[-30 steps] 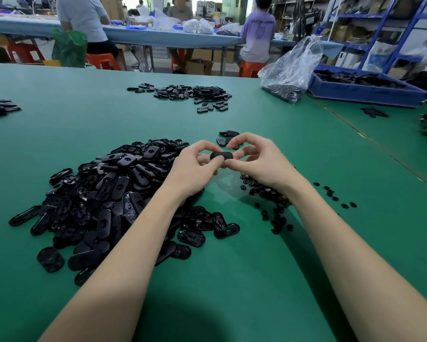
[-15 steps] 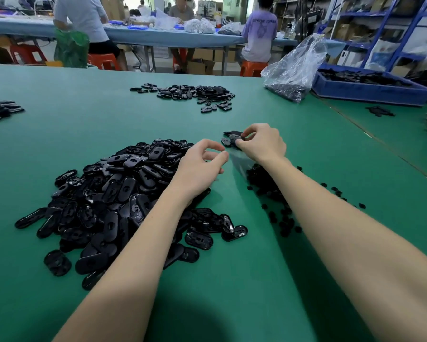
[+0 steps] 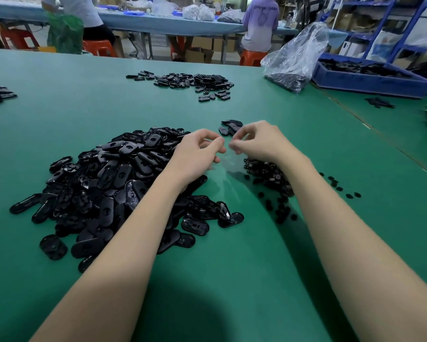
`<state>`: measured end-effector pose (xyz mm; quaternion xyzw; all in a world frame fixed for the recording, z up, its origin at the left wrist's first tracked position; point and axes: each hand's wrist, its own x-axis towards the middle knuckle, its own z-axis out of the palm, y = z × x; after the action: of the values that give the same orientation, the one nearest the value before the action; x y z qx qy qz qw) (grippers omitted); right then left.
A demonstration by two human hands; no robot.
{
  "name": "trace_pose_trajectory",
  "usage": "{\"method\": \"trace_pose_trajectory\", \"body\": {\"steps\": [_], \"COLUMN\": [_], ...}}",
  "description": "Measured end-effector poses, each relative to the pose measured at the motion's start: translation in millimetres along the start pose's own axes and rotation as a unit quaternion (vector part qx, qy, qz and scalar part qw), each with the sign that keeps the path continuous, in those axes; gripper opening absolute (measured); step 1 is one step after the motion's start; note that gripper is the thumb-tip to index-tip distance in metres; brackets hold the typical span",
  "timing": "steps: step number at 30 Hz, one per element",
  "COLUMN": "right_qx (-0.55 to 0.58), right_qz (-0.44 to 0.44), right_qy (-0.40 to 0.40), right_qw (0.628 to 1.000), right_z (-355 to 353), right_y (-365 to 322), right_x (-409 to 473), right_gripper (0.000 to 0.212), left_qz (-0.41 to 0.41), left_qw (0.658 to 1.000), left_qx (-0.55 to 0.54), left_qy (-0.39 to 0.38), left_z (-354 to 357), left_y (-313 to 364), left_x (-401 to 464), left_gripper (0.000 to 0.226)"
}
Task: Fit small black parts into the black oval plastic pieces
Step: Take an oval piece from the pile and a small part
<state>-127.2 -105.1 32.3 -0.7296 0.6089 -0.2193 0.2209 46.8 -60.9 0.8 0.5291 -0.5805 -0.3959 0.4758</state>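
Bench: green bench [image 3: 232,280], workshop behind.
Oval pieces: big heap [image 3: 113,183] under left forearm; few [image 3: 229,128] past the fingertips.
Small parts: pile [image 3: 269,178] under right wrist.
Left hand [image 3: 195,156]: fingers loosely curled, grip empty.
Right hand [image 3: 259,141]: blurred, loosely curled, nothing visibly held.

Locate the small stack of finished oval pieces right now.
Head view: the finished oval pieces lie on the green table, just beyond the right hand, right of the big oval pile.
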Motion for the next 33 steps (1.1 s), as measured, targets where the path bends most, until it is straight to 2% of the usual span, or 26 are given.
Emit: {"method": "trace_pose_trajectory", "body": {"steps": [3,6,14,19,24,31,33], "right_qx": [-0.057,-0.058,-0.039,-0.070,-0.047,-0.053,-0.056], "right_qz": [-0.027,-0.074,-0.142,-0.149,-0.169,-0.161,-0.149], "right_qy": [-0.109,-0.147,-0.136,-0.102,-0.140,-0.133,-0.122], "right_qw": [0.992,0.985,0.980,0.981,0.974,0.977,0.980], "right_z": [3.5,12.5,28.3,26.8,25.4,24.5,16.0], "right_y": [-4.4,-10.6,-10.4,-8.1,-7.9,-5.5,0.4], "right_x": [-26.8,-39.2,-40.4,-35.9,-37.2,-34.9,-33.7], "right_gripper": [0.007,0.008,0.024,0.006,0.020,0.000,0.008], "left_qz": [-0.002,0.006,0.003,-0.002,0.003,0.005,0.004], "left_qw": [1.000,0.999,0.999,0.999,0.999,0.999,0.999], "left_qx": [0.006,0.028,0.040,0.028,0.034,0.032,0.033], "left_qy": [0.008,0.014,0.033,0.019,0.017,-0.007,-0.007], "left_z": [1.0,2.3,-2.5,-5.6,-7.5,-10.9,-11.2], "left_y": [2.3,3.7,2.1,0.7,0.3,5.7,6.8], "left_x": [-0.5,-2.9,-2.0,-1.3,-1.1,-2.1,-3.2], "left_gripper": [0.014,0.017,0.022,0.026,0.028,0.024,0.021]}}
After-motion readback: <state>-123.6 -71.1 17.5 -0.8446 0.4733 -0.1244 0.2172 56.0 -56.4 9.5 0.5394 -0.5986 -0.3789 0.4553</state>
